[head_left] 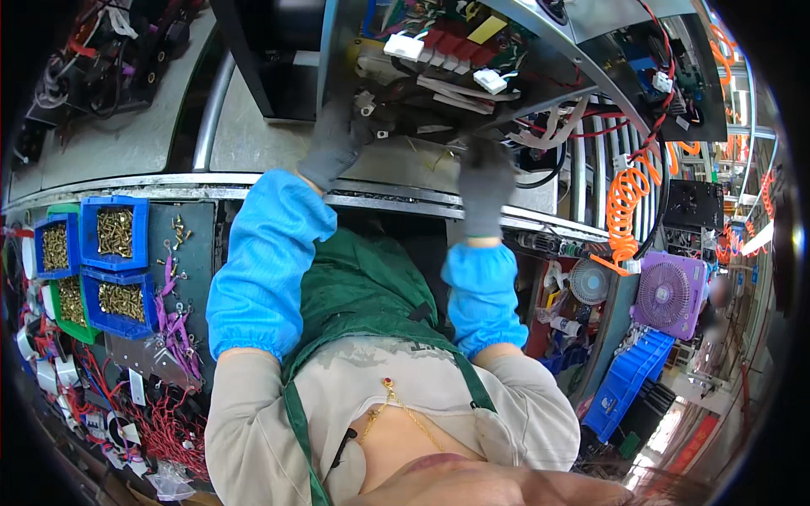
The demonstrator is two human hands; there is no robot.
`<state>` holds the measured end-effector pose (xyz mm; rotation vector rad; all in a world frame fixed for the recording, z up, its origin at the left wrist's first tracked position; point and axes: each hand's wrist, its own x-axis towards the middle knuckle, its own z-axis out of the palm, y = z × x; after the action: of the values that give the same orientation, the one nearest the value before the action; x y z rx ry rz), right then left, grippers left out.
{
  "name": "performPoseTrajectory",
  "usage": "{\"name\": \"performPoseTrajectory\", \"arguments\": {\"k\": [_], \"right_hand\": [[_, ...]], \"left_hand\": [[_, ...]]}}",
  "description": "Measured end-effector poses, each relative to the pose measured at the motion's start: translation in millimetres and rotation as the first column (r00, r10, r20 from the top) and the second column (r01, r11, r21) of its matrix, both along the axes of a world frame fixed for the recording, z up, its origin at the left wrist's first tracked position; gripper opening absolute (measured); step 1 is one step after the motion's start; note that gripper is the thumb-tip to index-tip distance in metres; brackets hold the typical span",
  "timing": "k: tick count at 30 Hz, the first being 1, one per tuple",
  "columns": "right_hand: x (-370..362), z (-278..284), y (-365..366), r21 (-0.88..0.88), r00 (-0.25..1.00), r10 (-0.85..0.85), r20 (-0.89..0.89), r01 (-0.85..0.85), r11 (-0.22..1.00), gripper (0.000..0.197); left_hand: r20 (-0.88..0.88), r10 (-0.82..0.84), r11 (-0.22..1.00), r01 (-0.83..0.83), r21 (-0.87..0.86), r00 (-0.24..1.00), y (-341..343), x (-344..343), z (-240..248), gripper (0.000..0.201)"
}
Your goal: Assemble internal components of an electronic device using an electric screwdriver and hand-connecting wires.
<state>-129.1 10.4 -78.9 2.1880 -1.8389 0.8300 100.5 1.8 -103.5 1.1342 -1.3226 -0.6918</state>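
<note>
My left hand, in a dark grey glove, reaches into the near side of an open metal cabinet. Its fingers are closed on a black cable, with metal ring terminals showing beside them. Dark shadow hides part of the grip. To the right, my right hand is smeared by motion, its fingers hard to make out against the dark wiring. Inside the cabinet are a green circuit board and white plug connectors. Pale flat wires lie between the hands.
Blue bins of brass screws stand at the left, near loose purple-sleeved wires. Metal rollers run under the cabinet's right side. An orange coiled air hose hangs at the right, near a purple fan and a blue crate.
</note>
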Motion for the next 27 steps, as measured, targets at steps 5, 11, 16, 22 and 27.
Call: {"name": "performPoseTrajectory", "arguments": {"k": [5,11,16,22,27], "right_hand": [[-54.0,16.0,4.6,0.056,0.958,-0.064,-0.279,0.083,0.995,0.02],[-53.5,56.3,-18.5,-0.156,0.873,0.166,-0.459,-0.263,0.952,0.013],[-52.1,26.9,-34.3,-0.21,0.893,0.117,-0.435,-0.227,0.951,0.008],[-23.4,23.7,-14.3,-0.255,0.899,0.207,-0.387,-0.32,0.912,0.005],[-32.1,11.8,-25.1,-0.04,0.91,0.062,-0.409,-0.086,0.995,0.022]], "left_hand": [[0.061,-0.033,0.998,0.037,-0.06,0.998,3.2,-5.9,17.6,0.026],[0.262,0.071,0.989,-0.033,-0.146,0.962,5.3,0.6,23.0,0.026],[0.473,0.205,0.95,-0.058,-0.307,0.857,-7.6,15.8,2.7,0.039],[0.538,0.129,0.967,0.015,-0.255,0.833,-6.3,21.7,7.6,0.046],[0.504,0.063,0.998,-0.055,-0.029,0.861,-12.7,27.8,-26.0,0.036]]}}
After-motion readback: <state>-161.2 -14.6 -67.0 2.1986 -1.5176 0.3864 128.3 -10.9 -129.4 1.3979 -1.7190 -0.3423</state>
